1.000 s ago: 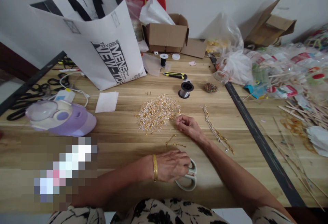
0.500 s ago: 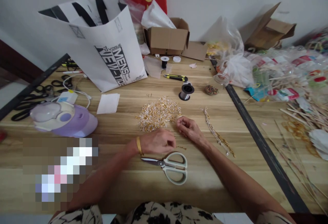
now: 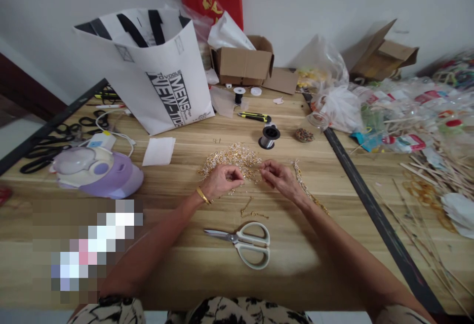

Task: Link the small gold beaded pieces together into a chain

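A loose heap of gold and silver chain pieces (image 3: 237, 153) lies in the middle of the table. My left hand (image 3: 222, 182) is over its near left edge, thumb and fingers pinched together; anything between them is too small to make out. At the heap's right edge, my right hand (image 3: 279, 178) is also pinched, with a fine gold strand near its fingertips. Between the hands and me lies a short gold chain (image 3: 255, 214). Just below are scissors (image 3: 254, 245) with pale handles, blades pointing left. Partly behind my right wrist, silver and gold chains (image 3: 309, 190) lie stretched out.
Beyond the heap are a wire spool (image 3: 269, 137), a yellow-black box cutter (image 3: 254, 116) and a cup of beads (image 3: 305, 134). A white bag (image 3: 177, 82) stands at the back left, near a purple device (image 3: 99, 173). Plastic bottles (image 3: 411, 141) crowd the right.
My left hand has moved up and away from the scissors to the heap, uncovering the short gold chain. My right hand has shifted slightly right. The camera view has tilted a little.
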Action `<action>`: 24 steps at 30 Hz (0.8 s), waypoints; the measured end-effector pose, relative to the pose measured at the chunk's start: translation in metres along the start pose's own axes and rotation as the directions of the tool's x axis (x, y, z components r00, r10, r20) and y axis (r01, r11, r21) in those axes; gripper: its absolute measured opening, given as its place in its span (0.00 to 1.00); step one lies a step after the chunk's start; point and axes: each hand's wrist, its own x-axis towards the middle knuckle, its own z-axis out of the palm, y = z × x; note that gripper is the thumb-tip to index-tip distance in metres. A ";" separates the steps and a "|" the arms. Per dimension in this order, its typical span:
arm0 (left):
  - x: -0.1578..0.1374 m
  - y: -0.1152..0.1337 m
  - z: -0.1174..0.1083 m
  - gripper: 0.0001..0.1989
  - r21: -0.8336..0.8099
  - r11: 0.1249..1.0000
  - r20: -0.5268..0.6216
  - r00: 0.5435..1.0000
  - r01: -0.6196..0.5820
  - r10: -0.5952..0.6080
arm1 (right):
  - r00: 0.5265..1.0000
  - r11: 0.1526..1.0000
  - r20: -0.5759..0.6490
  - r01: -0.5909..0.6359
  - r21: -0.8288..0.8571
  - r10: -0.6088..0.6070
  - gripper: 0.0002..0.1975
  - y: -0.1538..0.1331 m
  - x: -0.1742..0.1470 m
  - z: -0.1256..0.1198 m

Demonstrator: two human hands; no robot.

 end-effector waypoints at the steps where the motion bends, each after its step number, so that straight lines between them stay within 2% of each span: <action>1: 0.001 0.000 0.001 0.05 -0.012 1.000 -0.006 1.000 0.012 -0.012 | 1.000 1.000 0.009 0.001 -0.017 -0.001 0.14 0.001 0.000 0.002; 6: 0.002 -0.003 0.008 0.04 -0.057 0.996 -0.033 0.997 0.064 -0.065 | 0.999 0.998 0.034 0.030 -0.064 -0.028 0.10 0.012 -0.003 0.020; 9: 0.001 -0.010 0.012 0.02 -0.090 0.995 -0.076 0.995 0.054 -0.061 | 0.997 0.992 -0.009 0.072 -0.107 -0.074 0.08 0.022 -0.006 0.032; 12: 0.000 -0.018 0.015 0.04 -0.158 0.986 -0.144 0.987 0.049 -0.072 | 0.993 0.992 -0.050 0.106 -0.068 -0.109 0.09 0.028 -0.008 0.039; 18: -0.002 -0.025 0.018 0.08 -0.214 0.974 -0.192 0.975 0.067 -0.109 | 0.953 0.941 -0.085 0.270 -0.204 -0.292 0.07 0.029 -0.013 0.045; 24: -0.004 -0.022 0.016 0.07 -0.179 0.977 -0.162 0.977 0.113 -0.142 | 0.911 0.879 -0.056 0.376 -0.294 -0.408 0.05 0.030 -0.013 0.046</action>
